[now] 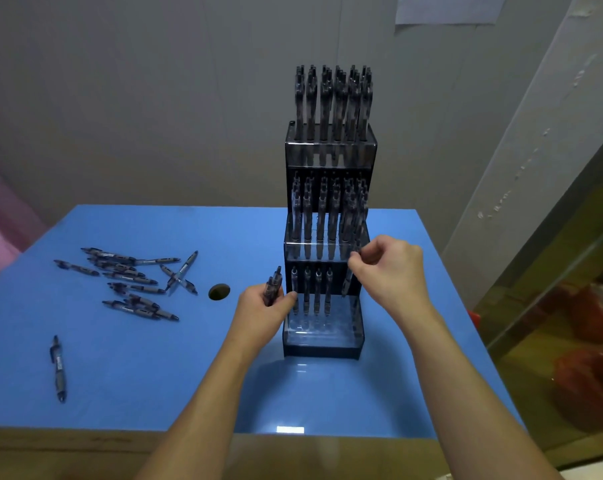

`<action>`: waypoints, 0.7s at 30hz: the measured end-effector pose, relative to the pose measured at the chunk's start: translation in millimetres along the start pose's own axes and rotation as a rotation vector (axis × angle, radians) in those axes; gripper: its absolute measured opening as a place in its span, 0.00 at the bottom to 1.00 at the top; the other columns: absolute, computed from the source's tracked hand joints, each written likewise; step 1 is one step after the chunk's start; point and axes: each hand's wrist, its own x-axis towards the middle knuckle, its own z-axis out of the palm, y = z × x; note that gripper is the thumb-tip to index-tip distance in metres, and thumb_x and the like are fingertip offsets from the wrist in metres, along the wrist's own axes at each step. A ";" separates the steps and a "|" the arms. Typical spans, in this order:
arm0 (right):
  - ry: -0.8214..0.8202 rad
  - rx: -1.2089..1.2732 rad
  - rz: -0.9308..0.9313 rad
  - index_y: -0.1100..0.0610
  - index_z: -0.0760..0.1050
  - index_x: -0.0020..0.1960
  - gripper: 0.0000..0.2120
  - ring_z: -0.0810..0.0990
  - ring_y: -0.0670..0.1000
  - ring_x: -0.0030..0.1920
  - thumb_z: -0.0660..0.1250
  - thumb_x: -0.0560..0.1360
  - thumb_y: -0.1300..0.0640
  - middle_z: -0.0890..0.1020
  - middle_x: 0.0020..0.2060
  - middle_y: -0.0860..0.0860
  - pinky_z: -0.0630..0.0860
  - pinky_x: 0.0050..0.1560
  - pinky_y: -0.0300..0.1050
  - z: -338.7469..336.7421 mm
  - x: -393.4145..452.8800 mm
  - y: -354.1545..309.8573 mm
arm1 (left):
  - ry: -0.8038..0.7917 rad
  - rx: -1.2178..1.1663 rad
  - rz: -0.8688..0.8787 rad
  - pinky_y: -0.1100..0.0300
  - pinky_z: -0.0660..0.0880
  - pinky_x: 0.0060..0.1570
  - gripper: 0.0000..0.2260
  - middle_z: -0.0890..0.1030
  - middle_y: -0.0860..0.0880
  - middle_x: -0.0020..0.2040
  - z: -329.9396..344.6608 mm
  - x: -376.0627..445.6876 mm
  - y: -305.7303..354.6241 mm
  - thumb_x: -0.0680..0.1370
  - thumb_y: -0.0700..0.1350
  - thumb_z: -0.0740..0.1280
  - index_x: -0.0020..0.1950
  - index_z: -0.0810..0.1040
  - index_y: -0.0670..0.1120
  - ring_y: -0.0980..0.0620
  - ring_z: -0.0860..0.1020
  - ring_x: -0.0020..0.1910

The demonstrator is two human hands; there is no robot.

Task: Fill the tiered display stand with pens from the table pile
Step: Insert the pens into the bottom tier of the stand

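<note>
A dark three-tiered display stand [322, 348] rises on the blue table [147, 372]. Its top and middle tiers are packed with upright pens; the bottom tier holds several pens along its back row. My left hand [265, 306] grips a small bunch of pens [272, 284] just left of the bottom tier. My right hand [390, 268] pinches one pen [348, 284] by its top and holds it upright over the right side of the bottom tier. The pen pile [134, 282] lies to the left.
A single pen [58, 367] lies apart near the table's front left. A round cable hole [219, 291] sits between the pile and the stand. Grey walls stand behind; red objects lie on the floor at right.
</note>
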 end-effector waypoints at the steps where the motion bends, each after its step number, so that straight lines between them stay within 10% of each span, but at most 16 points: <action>1: -0.002 -0.011 0.007 0.57 0.81 0.41 0.06 0.82 0.48 0.39 0.72 0.75 0.57 0.82 0.35 0.48 0.76 0.40 0.37 2.7 0.2 0.9 | 0.003 0.006 0.001 0.59 0.65 0.33 0.19 0.64 0.57 0.24 -0.6 0.4 -0.7 0.81 0.44 0.71 0.33 0.66 0.47 0.58 0.62 0.24; 21: -0.175 -0.174 0.133 0.67 0.80 0.40 0.15 0.84 0.58 0.40 0.70 0.78 0.56 0.84 0.37 0.61 0.81 0.39 0.48 40.7 -10.8 15.2 | 0.014 0.025 0.025 0.63 0.67 0.32 0.19 0.65 0.57 0.23 0.3 0.3 8.0 0.81 0.43 0.70 0.33 0.66 0.47 0.59 0.63 0.24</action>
